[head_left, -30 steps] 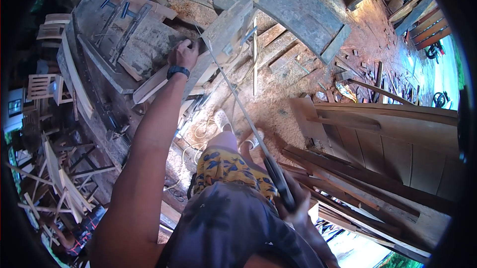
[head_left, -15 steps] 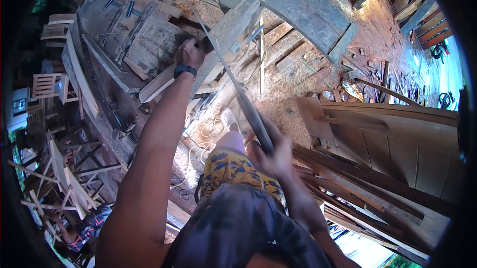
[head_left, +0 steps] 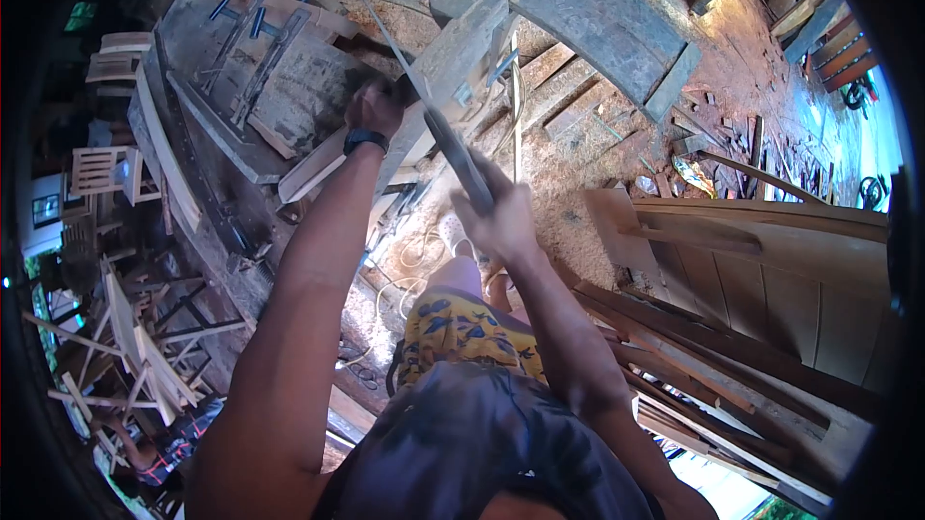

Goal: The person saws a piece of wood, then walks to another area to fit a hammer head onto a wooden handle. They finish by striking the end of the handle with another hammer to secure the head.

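My right hand (head_left: 499,216) is closed around the rear end of a handsaw (head_left: 445,139). Its long, narrow blade is seen almost edge-on and points away across the edge of the wooden workbench (head_left: 328,96). Beside the blade, my left hand (head_left: 374,107), with a dark band on the wrist, presses down at the bench edge. Its fingers are closed on a dark piece of wood (head_left: 405,88), mostly hidden in shadow. A thick pale plank (head_left: 453,62) runs along the bench edge, right by the blade.
Blue-handled clamps (head_left: 258,23) lie on the bench at left. Sawdust and a loose cord (head_left: 390,293) cover the floor near my foot. Stacked boards (head_left: 713,356) and a wooden panel (head_left: 771,274) stand at right. Another person (head_left: 178,448) is at lower left, near wooden frames.
My right hand has moved forward and slightly left, pushing the saw farther past the bench edge. My left hand stays at almost the same spot.
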{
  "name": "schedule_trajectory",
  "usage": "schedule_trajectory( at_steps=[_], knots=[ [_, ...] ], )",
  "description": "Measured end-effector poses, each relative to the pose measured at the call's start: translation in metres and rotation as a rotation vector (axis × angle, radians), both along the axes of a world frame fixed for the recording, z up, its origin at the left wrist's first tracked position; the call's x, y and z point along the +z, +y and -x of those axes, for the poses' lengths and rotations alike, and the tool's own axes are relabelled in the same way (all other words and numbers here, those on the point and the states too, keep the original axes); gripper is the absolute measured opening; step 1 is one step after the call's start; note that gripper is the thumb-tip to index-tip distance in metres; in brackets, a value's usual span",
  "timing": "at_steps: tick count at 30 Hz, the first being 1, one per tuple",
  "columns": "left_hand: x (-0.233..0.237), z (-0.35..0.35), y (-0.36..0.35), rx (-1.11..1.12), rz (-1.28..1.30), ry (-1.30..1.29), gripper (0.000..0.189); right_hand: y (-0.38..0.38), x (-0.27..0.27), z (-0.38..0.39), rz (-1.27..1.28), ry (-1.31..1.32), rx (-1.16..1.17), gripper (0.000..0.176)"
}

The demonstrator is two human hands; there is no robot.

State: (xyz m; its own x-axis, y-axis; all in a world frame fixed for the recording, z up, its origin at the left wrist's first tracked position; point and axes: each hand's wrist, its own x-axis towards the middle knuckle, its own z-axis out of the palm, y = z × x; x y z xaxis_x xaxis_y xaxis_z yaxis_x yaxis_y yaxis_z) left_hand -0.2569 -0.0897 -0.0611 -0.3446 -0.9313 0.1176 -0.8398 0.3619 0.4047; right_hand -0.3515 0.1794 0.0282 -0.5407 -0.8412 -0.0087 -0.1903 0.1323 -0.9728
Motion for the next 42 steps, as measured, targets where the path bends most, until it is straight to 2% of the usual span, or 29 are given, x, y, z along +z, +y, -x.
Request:
schedule_trajectory(
  at_steps=[2, 3, 4, 5, 7, 9, 10, 11, 12, 13, 14, 15, 16, 18, 21, 22, 23, 24, 26, 28, 29, 30, 31, 32, 33, 36, 38, 40, 42],
  knots=[
    [0.0, -0.001, 0.0, -0.037, 0.019, 0.061, 0.024, 0.062, 0.029, 0.0, -0.186, -0.037, 0.105, 0.063],
    [0.003, 0.001, 0.001, -0.033, 0.039, 0.027, 0.025, 0.102, 0.024, -0.007, -0.007, 0.092, 0.064, 0.066],
    [0.004, 0.003, 0.001, -0.025, 0.06, -0.006, 0.026, 0.144, 0.047, -0.006, -0.181, -0.06, 0.096, 0.068],
    [0.003, 0.003, -0.001, -0.028, 0.047, -0.021, 0.029, 0.19, 0.056, -0.012, -0.208, -0.031, 0.095, 0.069],
    [-0.006, 0.001, -0.004, -0.043, 0.066, -0.024, 0.028, 0.218, 0.069, -0.015, -0.232, -0.005, 0.096, 0.069],
    [-0.006, -0.002, -0.007, -0.061, 0.087, -0.035, 0.028, 0.217, 0.081, -0.015, -0.127, 0.119, 0.094, 0.069],
    [-0.007, -0.002, -0.009, -0.072, 0.077, -0.029, 0.027, 0.21, 0.067, -0.015, -0.202, 0.018, 0.096, 0.069],
    [-0.007, -0.001, -0.009, -0.085, 0.063, -0.024, 0.026, 0.174, 0.044, -0.008, -0.041, 0.077, 0.086, 0.067],
    [-0.008, -0.001, -0.009, -0.084, 0.063, -0.026, 0.026, 0.141, 0.031, -0.005, -0.132, -0.067, 0.098, 0.066],
    [-0.009, -0.002, -0.008, -0.096, 0.059, 0.037, 0.024, 0.097, 0.014, 0.0, -0.035, 0.056, 0.097, 0.065],
    [-0.01, -0.005, -0.006, -0.107, 0.056, 0.097, 0.023, 0.054, 0.007, 0.003, -0.23, -0.025, 0.106, 0.066],
    [-0.002, -0.001, 0.0, -0.048, 0.05, 0.082, 0.019, 0.008, -0.011, 0.002, -0.146, 0.01, 0.052, 0.066],
    [-0.002, -0.003, 0.001, -0.046, 0.051, 0.081, 0.019, -0.017, -0.025, 0.0, -0.064, 0.045, -0.006, 0.066],
    [-0.004, -0.001, -0.002, -0.041, 0.053, 0.04, 0.017, -0.008, -0.016, 0.001, -0.095, 0.037, 0.013, 0.065],
    [-0.02, -0.001, -0.008, -0.056, 0.152, 0.076, 0.017, 0.083, 0.022, -0.004, -0.237, -0.028, 0.076, 0.065],
    [-0.039, -0.004, -0.017, -0.03, 0.14, 0.132, 0.019, 0.124, 0.036, -0.011, -0.141, -0.126, 0.041, 0.066],
    [-0.035, -0.003, -0.014, -0.037, 0.159, 0.141, 0.023, 0.167, 0.04, -0.019, -0.155, -0.112, 0.031, 0.065],
    [-0.018, -0.001, -0.007, -0.012, 0.103, 0.062, 0.029, 0.209, 0.047, -0.03, -0.24, -0.425, -0.107, 0.065],
    [-0.008, -0.001, -0.001, 0.009, 0.035, 0.112, 0.034, 0.24, 0.062, -0.031, -0.138, 0.118, 0.054, 0.067],
    [0.0, 0.001, 0.0, 0.016, 0.006, 0.021, 0.034, 0.226, 0.062, -0.024, -0.133, 0.136, 0.101, 0.068],
    [0.001, 0.0, 0.0, 0.01, 0.01, 0.04, 0.034, 0.202, 0.058, -0.024, -0.184, -0.031, 0.042, 0.067],
    [0.003, -0.002, 0.002, -0.005, 0.011, 0.058, 0.034, 0.171, 0.041, -0.013, -0.187, 0.006, 0.125, 0.065],
    [0.004, -0.002, 0.003, -0.017, 0.024, 0.081, 0.034, 0.132, 0.012, -0.012, -0.096, 0.039, 0.057, 0.047],
    [0.002, -0.004, 0.003, -0.006, 0.018, 0.078, 0.034, 0.085, -0.018, -0.009, 0.032, -0.007, 0.027, 0.04],
    [-0.001, -0.006, 0.002, -0.033, 0.017, 0.045, 0.035, 0.041, -0.02, 0.0, -0.14, 0.031, 0.116, 0.051],
    [0.0, -0.006, 0.0, -0.046, 0.149, 0.061, 0.039, -0.04, -0.048, 0.001, 0.086, 0.038, 0.059, 0.052],
    [0.014, -0.004, 0.004, -0.033, -0.043, 0.01, 0.041, -0.036, -0.053, 0.002, 0.075, -0.046, 0.081, 0.057],
    [0.014, -0.004, 0.003, -0.028, -0.064, 0.014, 0.045, -0.039, -0.038, 0.0, 0.078, -0.133, 0.118, 0.062],
    [0.011, -0.005, 0.002, -0.029, -0.091, 0.014, 0.05, -0.038, -0.011, 0.0, 0.075, -0.418, 0.145, 0.072]
  ],
)
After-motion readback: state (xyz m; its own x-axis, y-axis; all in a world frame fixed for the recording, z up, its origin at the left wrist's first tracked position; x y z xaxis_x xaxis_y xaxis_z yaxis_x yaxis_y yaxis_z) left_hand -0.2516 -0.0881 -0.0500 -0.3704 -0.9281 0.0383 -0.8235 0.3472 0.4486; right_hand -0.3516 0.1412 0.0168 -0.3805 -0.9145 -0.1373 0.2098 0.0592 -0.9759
